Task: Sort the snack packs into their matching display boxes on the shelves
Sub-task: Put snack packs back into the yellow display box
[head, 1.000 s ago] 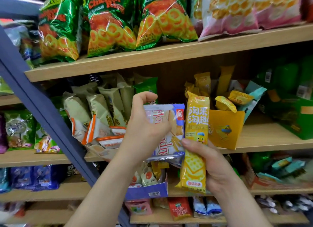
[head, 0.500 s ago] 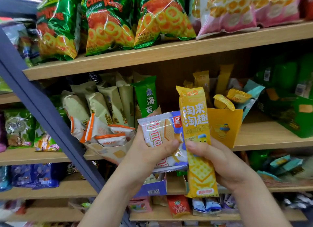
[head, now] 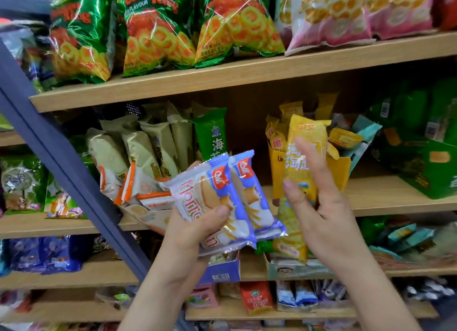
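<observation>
while gripping two blue-and-white biscuit packs [head: 223, 197] at centre frame with the left hand [head: 195, 234], presses the thumb onto the front pack and wraps the fingers behind, fanning both up to the right. holds the right hand [head: 324, 214] up just right of centre, back to the camera, fingers [head: 309, 157] spread and blurred against a long yellow cracker pack [head: 306, 130]; cannot tell whether clamped on it or only touching. shows that pack upright before the yellow display box [head: 340, 172] on the middle shelf [head: 383, 197], lower end hanging past the shelf edge. elsewhere: cream packs [head: 141, 150] in a tilted box left of centre, one green pack [head: 212, 137] beside them, green ring-snack bags [head: 158, 34] and pink bags [head: 331, 16] along the top, a blue display box [head: 223, 269] lower centre, a blue post [head: 61, 162] slanting across the left.
</observation>
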Tool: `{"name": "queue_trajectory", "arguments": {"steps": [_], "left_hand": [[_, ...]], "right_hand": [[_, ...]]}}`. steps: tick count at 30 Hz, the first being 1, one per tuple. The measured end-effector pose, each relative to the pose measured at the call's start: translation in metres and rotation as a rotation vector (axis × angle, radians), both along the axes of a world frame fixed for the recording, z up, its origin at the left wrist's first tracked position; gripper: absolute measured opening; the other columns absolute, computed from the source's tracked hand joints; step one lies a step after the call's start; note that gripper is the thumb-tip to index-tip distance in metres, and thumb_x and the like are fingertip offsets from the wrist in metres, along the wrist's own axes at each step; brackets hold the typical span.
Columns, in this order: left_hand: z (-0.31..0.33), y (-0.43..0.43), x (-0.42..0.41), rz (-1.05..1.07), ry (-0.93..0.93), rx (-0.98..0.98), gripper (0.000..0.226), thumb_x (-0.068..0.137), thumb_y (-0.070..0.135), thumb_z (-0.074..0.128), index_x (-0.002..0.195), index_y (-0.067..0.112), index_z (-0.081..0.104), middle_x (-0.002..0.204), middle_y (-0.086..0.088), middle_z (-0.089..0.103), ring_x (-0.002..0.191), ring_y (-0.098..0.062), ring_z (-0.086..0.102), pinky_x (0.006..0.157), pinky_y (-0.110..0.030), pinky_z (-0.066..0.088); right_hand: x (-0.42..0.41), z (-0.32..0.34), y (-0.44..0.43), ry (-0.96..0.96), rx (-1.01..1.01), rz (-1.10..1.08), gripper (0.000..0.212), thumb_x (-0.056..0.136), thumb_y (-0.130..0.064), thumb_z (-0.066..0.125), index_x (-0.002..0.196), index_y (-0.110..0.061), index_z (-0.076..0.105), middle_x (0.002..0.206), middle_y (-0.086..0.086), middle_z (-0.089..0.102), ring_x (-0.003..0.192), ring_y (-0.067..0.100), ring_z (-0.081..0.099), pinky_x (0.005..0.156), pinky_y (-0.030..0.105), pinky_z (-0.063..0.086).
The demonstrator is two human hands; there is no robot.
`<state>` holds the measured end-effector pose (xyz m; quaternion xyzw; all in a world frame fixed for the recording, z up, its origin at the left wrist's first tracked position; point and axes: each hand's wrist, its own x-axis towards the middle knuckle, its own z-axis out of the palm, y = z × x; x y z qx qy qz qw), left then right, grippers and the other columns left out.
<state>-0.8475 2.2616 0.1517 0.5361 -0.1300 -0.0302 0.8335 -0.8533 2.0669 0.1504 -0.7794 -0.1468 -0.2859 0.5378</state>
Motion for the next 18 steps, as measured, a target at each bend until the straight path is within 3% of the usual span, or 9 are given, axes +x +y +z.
{"name": "queue_trajectory", "arguments": {"steps": [2, 3, 5, 8, 10, 12, 14, 16, 18], "left_hand": [[-0.004, -0.001, -0.003, -0.048, 0.028, -0.003, 0.112, 0.044, 0.028, 0.098, 0.142, 0.013, 0.045, 0.114, -0.02, 0.069, 0.096, -0.035, 0.071, 0.071, -0.043, 0.059], [-0.006, -0.002, -0.004, -0.052, 0.031, -0.006, 0.12, 0.042, 0.029, 0.099, 0.146, 0.025, 0.04, 0.12, -0.019, 0.068, 0.099, -0.035, 0.07, 0.072, -0.044, 0.059], [-0.007, -0.004, -0.006, -0.035, -0.001, 0.014, 0.123, 0.038, 0.032, 0.099, 0.142, 0.045, 0.035, 0.125, -0.013, 0.067, 0.105, -0.033, 0.068, 0.076, -0.044, 0.059], [-0.007, -0.009, -0.008, -0.009, -0.053, 0.12, 0.125, 0.041, 0.034, 0.098, 0.145, 0.04, 0.03, 0.123, -0.012, 0.068, 0.11, -0.032, 0.066, 0.086, -0.045, 0.056], [-0.008, -0.013, -0.007, -0.041, -0.101, 0.192, 0.108, 0.051, 0.027, 0.094, 0.143, 0.018, 0.04, 0.116, -0.016, 0.07, 0.105, -0.032, 0.068, 0.083, -0.041, 0.056], [-0.005, -0.019, -0.011, -0.055, -0.159, 0.286, 0.073, 0.06, 0.021, 0.084, 0.125, 0.005, 0.057, 0.106, -0.015, 0.073, 0.097, -0.028, 0.071, 0.077, -0.032, 0.056], [0.003, -0.023, -0.021, -0.124, -0.174, 0.328, 0.06, 0.066, 0.025, 0.08, 0.12, 0.007, 0.061, 0.105, -0.008, 0.075, 0.097, -0.022, 0.072, 0.076, -0.025, 0.056], [0.003, -0.023, -0.018, -0.171, -0.13, 0.469, 0.047, 0.08, 0.042, 0.074, 0.12, 0.02, 0.062, 0.11, 0.003, 0.074, 0.102, -0.014, 0.07, 0.081, -0.022, 0.055], [-0.014, -0.008, -0.013, -0.217, -0.066, 0.537, 0.034, 0.086, 0.057, 0.058, 0.103, 0.028, 0.062, 0.121, 0.004, 0.07, 0.1, -0.012, 0.068, 0.093, -0.029, 0.053]], "right_hand": [[-0.002, -0.004, 0.0, -0.003, -0.064, -0.08, 0.029, 0.101, -0.036, 0.047, 0.121, -0.054, 0.056, 0.115, -0.016, 0.058, 0.108, -0.003, 0.052, 0.083, 0.003, 0.037], [-0.004, -0.005, 0.0, 0.046, -0.025, -0.084, 0.025, 0.099, -0.042, 0.044, 0.113, -0.053, 0.062, 0.108, -0.016, 0.059, 0.108, 0.002, 0.052, 0.083, 0.005, 0.036], [0.005, -0.009, -0.002, 0.258, 0.055, -0.013, 0.036, 0.089, -0.064, 0.034, 0.107, -0.057, 0.064, 0.113, -0.028, 0.06, 0.13, 0.013, 0.045, 0.104, 0.013, 0.03], [0.005, -0.023, -0.012, 0.499, -0.001, 0.335, 0.039, 0.061, -0.082, 0.038, 0.091, -0.073, 0.061, 0.122, -0.038, 0.05, 0.147, 0.022, 0.027, 0.119, 0.044, 0.023], [-0.006, -0.031, -0.021, 0.449, -0.024, 0.465, 0.07, 0.049, -0.093, 0.058, 0.106, -0.055, 0.068, 0.13, -0.03, 0.055, 0.148, 0.02, 0.026, 0.119, 0.044, 0.024], [-0.011, -0.018, -0.01, 0.514, -0.029, 0.435, 0.079, 0.045, -0.089, 0.068, 0.115, -0.054, 0.061, 0.126, -0.034, 0.057, 0.145, 0.012, 0.028, 0.117, 0.044, 0.029], [-0.018, -0.009, -0.003, 0.551, 0.07, 0.489, 0.073, 0.047, -0.083, 0.074, 0.112, -0.051, 0.064, 0.121, -0.024, 0.065, 0.136, 0.014, 0.045, 0.11, 0.044, 0.04], [-0.02, -0.005, -0.002, 0.543, 0.189, 0.6, 0.064, 0.054, -0.07, 0.081, 0.111, -0.046, 0.067, 0.12, -0.009, 0.07, 0.121, 0.014, 0.061, 0.098, 0.029, 0.051], [-0.021, -0.01, -0.003, 0.557, 0.231, 0.627, 0.065, 0.055, -0.058, 0.087, 0.115, -0.043, 0.066, 0.12, -0.005, 0.071, 0.114, 0.012, 0.066, 0.088, 0.02, 0.053]]}}
